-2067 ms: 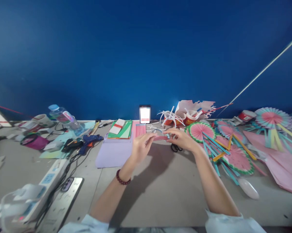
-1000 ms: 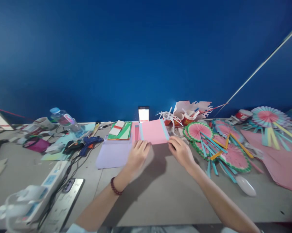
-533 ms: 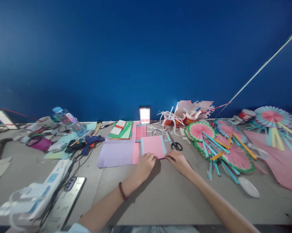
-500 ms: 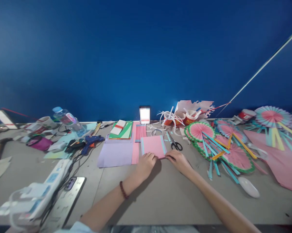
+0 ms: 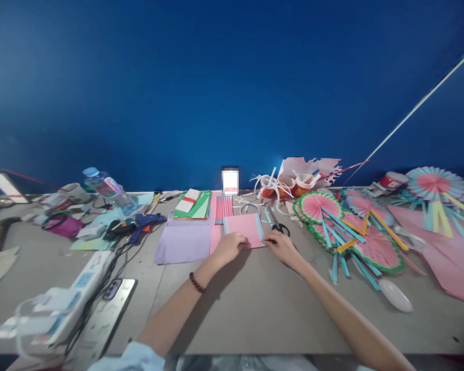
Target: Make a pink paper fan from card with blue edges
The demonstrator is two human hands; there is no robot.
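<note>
A pink paper (image 5: 242, 228) with light blue strips along its left and right sides lies in front of me. My left hand (image 5: 230, 247) has its fingers closed on the near left edge of this paper. At the near right corner, the fingers of my right hand (image 5: 280, 246) pinch the paper's edge. Black-handled scissors (image 5: 281, 228) lie just beyond my right hand, partly covered by it. Left of the paper are a purple sheet (image 5: 183, 241) and pink-and-blue striped strips (image 5: 224, 210).
Paper fans (image 5: 376, 250) and a white glue bottle (image 5: 395, 295) lie on the right. A phone (image 5: 108, 314), a power strip (image 5: 77, 288), a blue glue gun (image 5: 144, 222) and a water bottle (image 5: 110, 189) are on the left. Red cups (image 5: 302, 186) stand at the back.
Both hands have moved slightly away from me along the paper's near edge. The near edge of the pink paper now sits a little farther back.
</note>
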